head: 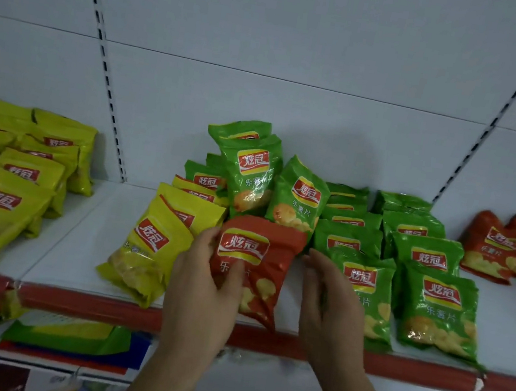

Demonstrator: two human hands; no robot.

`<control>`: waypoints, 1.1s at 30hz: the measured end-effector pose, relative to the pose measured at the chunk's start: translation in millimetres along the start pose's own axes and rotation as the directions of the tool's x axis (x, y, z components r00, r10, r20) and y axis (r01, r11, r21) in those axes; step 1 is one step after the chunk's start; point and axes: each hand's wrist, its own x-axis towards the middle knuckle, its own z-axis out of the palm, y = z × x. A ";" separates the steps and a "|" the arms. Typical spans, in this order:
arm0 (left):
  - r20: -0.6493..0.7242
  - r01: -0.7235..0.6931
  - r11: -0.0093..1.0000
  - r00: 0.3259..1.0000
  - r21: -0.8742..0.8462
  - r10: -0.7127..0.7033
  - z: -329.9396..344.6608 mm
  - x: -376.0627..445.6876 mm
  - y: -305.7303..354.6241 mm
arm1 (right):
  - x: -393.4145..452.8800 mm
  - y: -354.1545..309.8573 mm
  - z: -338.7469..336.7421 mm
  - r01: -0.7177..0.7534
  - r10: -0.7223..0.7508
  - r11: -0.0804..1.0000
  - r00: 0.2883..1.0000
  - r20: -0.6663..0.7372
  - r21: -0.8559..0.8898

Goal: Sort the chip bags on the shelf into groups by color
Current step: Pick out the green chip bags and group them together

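My left hand (pixel 203 282) grips the red bag (pixel 254 268) at the shelf's front edge, thumb across its face and fingers curled behind its left side. My right hand (pixel 331 301) hovers just beside the bag's right edge, fingers relaxed and slightly spread, holding nothing; whether a fingertip touches the foil I cannot tell.

The red bag sits in the middle of the shelf (pixel 84 229), between a small yellow stack (pixel 155 247) on its left and the green rows (pixel 406 267) on its right. Two green bags (pixel 268 183) lean upright just behind it. The red group (pixel 506 252) lies well apart at the far right, and the main yellow group (pixel 7 184) is at the far left.

I judge this bag needs to travel right, over the green rows, to the red group. The risks I see: the slick foil could slip from a one-sided grip and drop off the front lip, since its lower corner overhangs the red rail (pixel 99 307). Pulling it out could also topple the two leaning green bags behind it. Carrying it low could drag the front green bags out of line
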 end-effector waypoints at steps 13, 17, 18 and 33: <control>-0.031 -0.066 0.990 0.997 0.125 0.071 -54.5 18.0 -13.3 | 24.8 -16.8 52.4 -0.077 0.149 0.953 0.962 0.229 -0.294; 0.043 -0.112 0.971 0.993 0.211 0.105 -47.2 15.6 -12.4 | 35.7 -24.2 19.4 -0.194 0.227 0.959 0.962 0.151 -0.205; 0.059 -0.129 0.962 0.991 0.240 0.118 -44.8 13.9 -11.0 | 38.8 -27.0 10.2 -0.236 0.263 0.954 0.954 0.141 -0.186; 0.086 0.210 0.976 0.975 -0.049 -0.206 -9.5 19.8 2.9 | 38.7 -45.7 -45.2 -0.213 0.165 0.939 0.968 0.190 0.271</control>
